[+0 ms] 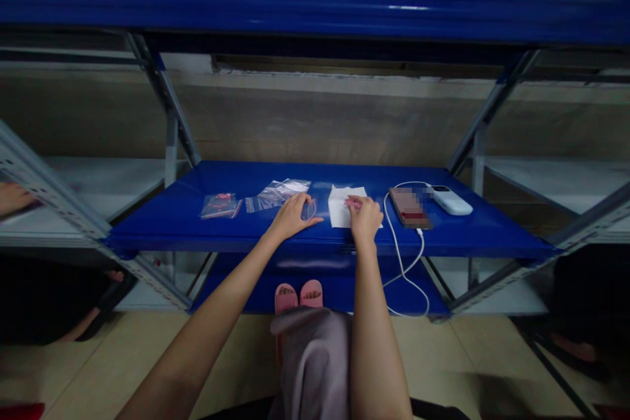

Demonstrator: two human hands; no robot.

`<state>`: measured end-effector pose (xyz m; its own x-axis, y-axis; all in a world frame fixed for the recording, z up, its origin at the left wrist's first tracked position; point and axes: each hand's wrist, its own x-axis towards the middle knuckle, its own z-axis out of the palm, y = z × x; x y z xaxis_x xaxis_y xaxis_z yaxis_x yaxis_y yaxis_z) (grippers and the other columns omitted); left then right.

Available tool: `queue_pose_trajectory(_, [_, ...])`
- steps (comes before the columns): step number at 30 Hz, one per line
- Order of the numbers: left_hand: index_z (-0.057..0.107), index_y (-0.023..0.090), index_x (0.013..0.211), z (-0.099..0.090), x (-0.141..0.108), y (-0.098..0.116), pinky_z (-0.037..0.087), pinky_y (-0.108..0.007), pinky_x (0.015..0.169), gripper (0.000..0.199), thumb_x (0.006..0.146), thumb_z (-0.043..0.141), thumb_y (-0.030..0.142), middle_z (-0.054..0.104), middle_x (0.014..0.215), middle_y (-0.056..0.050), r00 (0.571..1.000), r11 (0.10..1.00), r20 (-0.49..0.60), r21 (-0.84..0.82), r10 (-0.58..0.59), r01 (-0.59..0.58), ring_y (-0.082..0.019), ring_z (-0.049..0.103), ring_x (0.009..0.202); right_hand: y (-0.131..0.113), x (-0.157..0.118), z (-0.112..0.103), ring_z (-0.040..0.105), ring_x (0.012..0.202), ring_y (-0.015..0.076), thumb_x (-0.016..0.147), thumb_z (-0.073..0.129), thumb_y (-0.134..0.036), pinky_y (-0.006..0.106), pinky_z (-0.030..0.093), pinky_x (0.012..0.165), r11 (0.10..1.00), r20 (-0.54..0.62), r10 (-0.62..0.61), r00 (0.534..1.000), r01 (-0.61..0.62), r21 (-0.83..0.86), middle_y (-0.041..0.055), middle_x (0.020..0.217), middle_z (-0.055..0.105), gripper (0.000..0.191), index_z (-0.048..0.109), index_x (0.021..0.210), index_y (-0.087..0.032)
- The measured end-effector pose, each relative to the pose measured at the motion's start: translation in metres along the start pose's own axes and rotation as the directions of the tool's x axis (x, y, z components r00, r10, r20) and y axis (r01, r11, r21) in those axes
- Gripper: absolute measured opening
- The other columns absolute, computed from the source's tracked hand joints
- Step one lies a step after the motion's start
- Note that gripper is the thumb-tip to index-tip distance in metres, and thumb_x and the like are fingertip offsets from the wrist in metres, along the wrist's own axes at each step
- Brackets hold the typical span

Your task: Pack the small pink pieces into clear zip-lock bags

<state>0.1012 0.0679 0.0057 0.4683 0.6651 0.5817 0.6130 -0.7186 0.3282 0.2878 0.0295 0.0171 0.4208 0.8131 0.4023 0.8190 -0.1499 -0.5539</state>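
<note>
Left hand: the hand [295, 213] is on the shelf's near half, thumb and forefinger spread apart with a small clear bag [309, 210] between them; whether they grip it, I cannot tell.
Right hand: the hand [367, 215] is curled over the paper, its fingertips at the pink pieces; whether it pinches any of them, I cannot tell.
Pink pieces: small bits [352, 203] on the white paper, partly covered by the right fingers.
Paper: a creased white sheet [338, 210], flat on the shelf between the left hand and the phone, partly under the right hand.
Loose bags: a spread of overlapping clear bags [280, 191], just beyond the left hand and to its left.
Filled bag: a clear bag [220, 206] with pink bits inside, at the left of the loose bags.
Phone: lying flat [406, 207] to the right of the paper, its screen partly blurred out.
Power bank: a white, rounded block [450, 201], just right of the phone.
Cable: white [402, 269], plugged into the phone's near end and looping down past the shelf's front edge.
Shelf: blue [315, 239], bearing all these things.
Below: pink slippers [298, 296] on the wearer's feet.
Left edge: another person's hand [16, 198] over a grey shelf [98, 174].
</note>
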Motion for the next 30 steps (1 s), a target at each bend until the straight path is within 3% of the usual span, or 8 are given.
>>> queue_pose_trajectory(5, [0.042,0.02,0.087,0.001,0.0,-0.001,0.043,-0.036,0.081,0.041,0.069,0.065,0.048,0.054,0.091,-0.005,1.0,1.0,-0.007,-0.01,0.002,-0.002,-0.022,0.055,0.09,0.017,-0.001,0.012,0.049,0.096,0.0261,0.08,0.051,-0.024,0.035,0.031,0.075,0.98,0.029,0.014,0.999,-0.008,-0.199,0.0096,0.106,0.062,0.023,0.067,0.097,-0.022])
queue_pose_trajectory(19, [0.043,0.02,0.088,0.001,0.0,0.0,0.043,-0.037,0.082,0.042,0.069,0.065,0.05,0.054,0.093,-0.005,1.0,1.0,0.0,-0.019,-0.01,0.01,-0.023,0.054,0.091,0.009,0.005,0.013,0.047,0.097,0.031,0.081,0.044,-0.018,0.041,0.031,0.076,0.956,0.002,-0.008,1.0,0.008,-0.293,0.0198,0.101,0.06,0.027,0.067,0.093,-0.011])
queue_pose_trajectory(22, [0.043,0.02,0.089,0.001,0.0,-0.001,0.043,-0.036,0.082,0.042,0.069,0.064,0.05,0.054,0.093,-0.005,1.0,1.0,-0.001,-0.022,-0.005,0.005,-0.023,0.054,0.091,0.008,0.004,0.009,0.048,0.099,0.0295,0.081,0.047,-0.023,0.039,0.032,0.078,0.985,-0.017,0.014,1.0,-0.017,-0.173,0.0166,0.103,0.06,0.026,0.067,0.095,-0.013])
queue_pose_trajectory(24, [0.043,0.02,0.088,0.001,0.0,-0.001,0.043,-0.036,0.082,0.041,0.07,0.064,0.05,0.054,0.092,-0.005,1.0,1.0,0.001,-0.02,-0.005,0.005,-0.023,0.054,0.091,0.007,0.007,0.005,0.051,0.094,0.0255,0.08,0.05,-0.027,0.036,0.034,0.077,1.0,0.007,-0.012,1.0,0.012,0.01,0.0125,0.1,0.063,0.023,0.068,0.091,-0.017])
queue_pose_trajectory(27, [0.042,0.019,0.088,0.001,0.0,0.0,0.043,-0.036,0.081,0.041,0.07,0.064,0.049,0.054,0.091,-0.005,1.0,1.0,0.005,-0.019,-0.003,0.003,-0.022,0.054,0.089,0.001,0.012,-0.001,0.055,0.081,0.0185,0.076,0.056,-0.03,0.028,0.037,0.071,0.93,0.128,-0.18,0.975,0.126,0.346,0.0072,0.089,0.067,0.019,0.069,0.081,-0.018])
queue_pose_trajectory(30, [0.042,0.019,0.089,0.001,0.0,-0.001,0.044,-0.036,0.079,0.042,0.069,0.064,0.05,0.054,0.091,-0.005,1.0,1.0,0.003,-0.016,-0.006,0.006,-0.022,0.054,0.088,-0.012,0.012,-0.004,0.056,0.075,0.0155,0.072,0.061,-0.03,0.025,0.038,0.066,0.833,0.21,-0.356,0.911,0.207,0.514,0.0042,0.083,0.068,0.015,0.069,0.077,-0.019])
